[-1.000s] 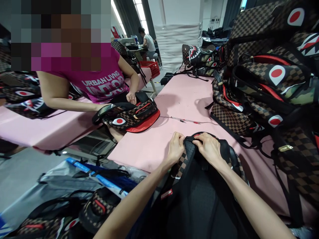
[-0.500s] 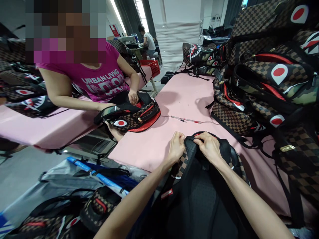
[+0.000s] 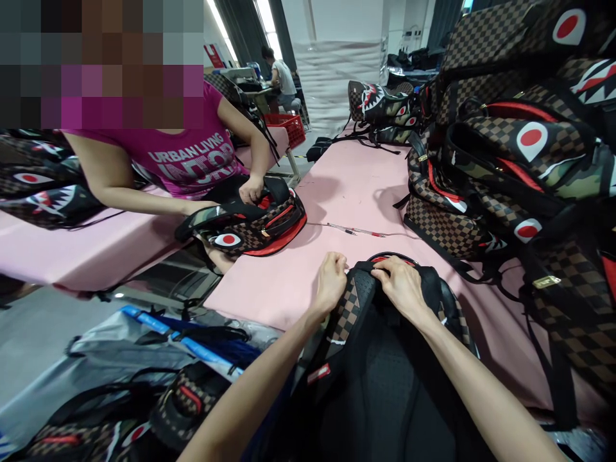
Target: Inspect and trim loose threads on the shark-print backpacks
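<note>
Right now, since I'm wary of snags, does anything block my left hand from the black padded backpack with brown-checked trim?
Nothing visible does: your curled left hand is right beside the upper left edge of the black backpack; your right hand pinches its top.

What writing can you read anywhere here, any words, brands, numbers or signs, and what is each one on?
"URBAN LIVNG": on the co-worker's shirt; the larger line beneath is too unclear to read surely.
Red tag on the nearest black backpack: too small to read.
Gold-coloured plate on the right: any lettering is unreadable.
Red sign in the background: too small to read.
</note>
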`<state>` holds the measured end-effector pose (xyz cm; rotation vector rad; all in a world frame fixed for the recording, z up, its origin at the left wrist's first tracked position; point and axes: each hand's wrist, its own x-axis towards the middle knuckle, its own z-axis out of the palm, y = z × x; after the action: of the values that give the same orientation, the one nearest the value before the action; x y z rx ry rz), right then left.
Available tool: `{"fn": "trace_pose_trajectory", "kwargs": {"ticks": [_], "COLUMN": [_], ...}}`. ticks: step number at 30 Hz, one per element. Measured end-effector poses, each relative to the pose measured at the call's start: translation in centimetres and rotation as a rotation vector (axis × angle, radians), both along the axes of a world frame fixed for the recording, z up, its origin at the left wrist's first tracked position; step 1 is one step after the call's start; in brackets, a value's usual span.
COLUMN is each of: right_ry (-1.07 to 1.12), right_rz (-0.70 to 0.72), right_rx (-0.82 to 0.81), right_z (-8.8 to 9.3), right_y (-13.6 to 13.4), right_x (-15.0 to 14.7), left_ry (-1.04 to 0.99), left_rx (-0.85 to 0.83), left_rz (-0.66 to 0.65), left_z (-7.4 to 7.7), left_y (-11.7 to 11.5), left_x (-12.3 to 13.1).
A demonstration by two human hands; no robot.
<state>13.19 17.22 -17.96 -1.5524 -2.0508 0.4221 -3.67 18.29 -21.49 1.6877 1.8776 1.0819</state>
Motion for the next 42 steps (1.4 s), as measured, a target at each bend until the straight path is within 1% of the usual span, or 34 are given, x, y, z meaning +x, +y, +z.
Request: {"fn": "trace_pose_trajectory", "kwargs": {"ticks": [1,3,5,6,7,8,9,10,11,12,14,16,17,19,21,24,28,31,33,37,42], "right_ry": [0.052,0.160,0.228,0.241,0.244,0.240,0.230,0.222,0.224,0.238,0.292,0.344,0.358,0.385,0.415,0.422,0.395,0.393,0.401,0.399,0.433], "right_rz": [-0.001,-0.015,-0.086,-0.144,-0.211,-0.283,-0.348,-0.390,-0.405,-0.389,-0.315,-0.283,-0.284,-0.280,-0.264,-0.280,-0.326,-0.326,-0.297,-0.258,-0.260], "right_rx": [-0.001,0.009,0.031,0.043,0.052,0.055,0.037,-0.006,-0.070,-0.142,-0.272,-0.341,-0.371,-0.432,-0.458,-0.410,-0.370,-0.407,-0.454,-0.539,-0.538], "right_z": [0.2,0.5,0.5,0.4,0.1,-0.3,-0.9,-1.5,-2.1,-2.8,-4.3,-5.6,-6.3,-7.3,-7.9,-7.9,-6.8,-6.2,-6.2,-6.8,-6.9], "right_y": [-0.2,-0.8,-1.2,-1.4,-1.6,-1.9,-2.3,-2.9,-3.8,-4.9,-7.5,-10.2,-11.5,-13.5,-14.8,-15.8,-16.6,-17.2,-17.8,-19.8,-22.5], "right_x": [0.4,1.6,3.4,4.5,5.7,7.0,8.1,9.2,10.1,10.8,11.6,11.7,11.8,11.8,11.9,12.0,11.6,11.2,11.3,11.9,12.1], "left_ry": [0.058,0.252,0.419,0.428,0.366,0.241,0.068,-0.129,-0.330,-0.520,-0.828,-1.022,-1.073,-1.093,-1.070,-1.034,-1.011,-1.001,-1.007,-1.037,-1.000], "left_rx": [-0.033,-0.068,-0.038,-0.018,-0.026,-0.080,-0.181,-0.313,-0.451,-0.575,-0.751,-0.854,-0.886,-0.920,-0.917,-0.935,-0.979,-0.968,-0.960,-0.976,-0.970], "left_rz": [0.013,0.051,0.101,0.103,0.062,-0.022,-0.129,-0.228,-0.294,-0.325,-0.314,-0.294,-0.283,-0.242,-0.199,-0.167,-0.120,-0.078,-0.055,-0.043,-0.056], "left_z": [0.2,0.8,1.6,2.0,2.2,2.4,2.5,2.4,2.3,2.1,1.3,0.3,-0.3,-1.4,-2.2,-2.7,-2.4,-2.0,-1.7,-1.3,-1.4], "left_y": [0.3,0.7,0.6,0.3,-0.1,-0.8,-1.7,-2.8,-3.9,-5.2,-7.9,-10.3,-11.4,-13.3,-14.8,-16.5,-18.1,-19.0,-19.6,-20.9,-23.1], "left_x": [-0.8,-2.2,-3.0,-3.0,-2.7,-2.2,-1.6,-0.9,-0.3,0.3,1.1,1.4,1.4,1.4,1.2,0.8,0.6,0.5,0.4,0.2,-0.5]}}
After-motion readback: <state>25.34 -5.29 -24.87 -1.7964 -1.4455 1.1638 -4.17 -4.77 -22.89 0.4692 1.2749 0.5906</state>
